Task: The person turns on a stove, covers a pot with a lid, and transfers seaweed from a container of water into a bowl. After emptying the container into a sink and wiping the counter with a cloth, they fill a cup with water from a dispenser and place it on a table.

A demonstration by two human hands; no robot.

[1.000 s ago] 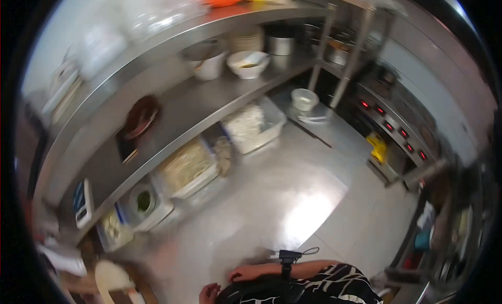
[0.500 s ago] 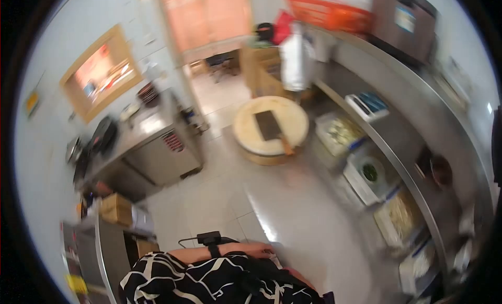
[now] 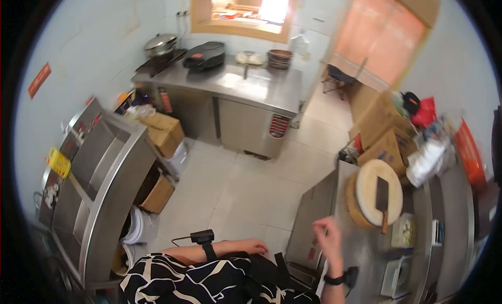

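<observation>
My left hand (image 3: 254,246) rests in front of my body, its fingers loosely curled, with nothing visible in it. My right hand (image 3: 328,238), slightly blurred, is raised beside the steel counter's near edge. Its fingers are bent and apart, and I see nothing held. Beyond it on the counter (image 3: 361,257) stands a thick round chopping board (image 3: 366,191). A cleaver (image 3: 382,194) with a dark blade and wooden handle lies flat on the board, out of reach of both hands.
Right of the board are food containers (image 3: 403,232) under a steel shelf (image 3: 451,225). Cardboard boxes (image 3: 384,142) stand beyond the board. Across the tiled floor, a steel worktop (image 3: 204,84) bears a pot (image 3: 160,44), a black appliance (image 3: 205,55) and stacked bowls (image 3: 280,59). A steel unit (image 3: 112,184) stands left.
My view has swung left, so the board and cleaver now sit farther right. My right hand has come up into view beside the counter. My left hand stays near my body.
</observation>
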